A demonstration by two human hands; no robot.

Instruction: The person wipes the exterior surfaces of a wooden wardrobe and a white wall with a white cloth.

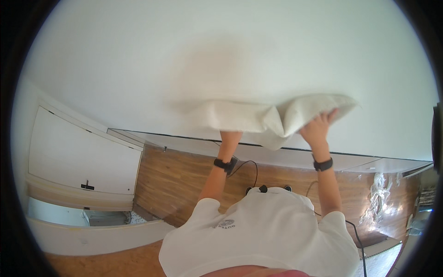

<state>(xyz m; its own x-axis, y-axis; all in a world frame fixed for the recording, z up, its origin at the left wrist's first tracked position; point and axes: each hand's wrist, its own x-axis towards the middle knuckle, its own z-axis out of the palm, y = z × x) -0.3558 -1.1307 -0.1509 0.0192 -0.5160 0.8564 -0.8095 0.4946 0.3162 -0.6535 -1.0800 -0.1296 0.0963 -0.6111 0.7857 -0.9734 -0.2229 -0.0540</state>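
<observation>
A folded piece of off-white cloth (242, 116) lies against the white wall (304, 52) in front of me, blurred along its left end. My left hand (231, 136) reaches up behind the cloth's lower left edge, so its fingers are hidden. At the cloth's right part, my right hand (316, 128) has its fingers on the lower edge, some of them partly spread; whether they pinch the material is unclear. The cloth bunches into a fold between the two hands. Both wrists wear black bands.
A dark-edged ledge or low cabinet (193, 142) runs along the wall's foot. At the left is a white door (86, 149) with a black handle. Black cables (256, 173) trail over the wood floor (173, 180), and crumpled clear plastic film (379, 194) lies at the right.
</observation>
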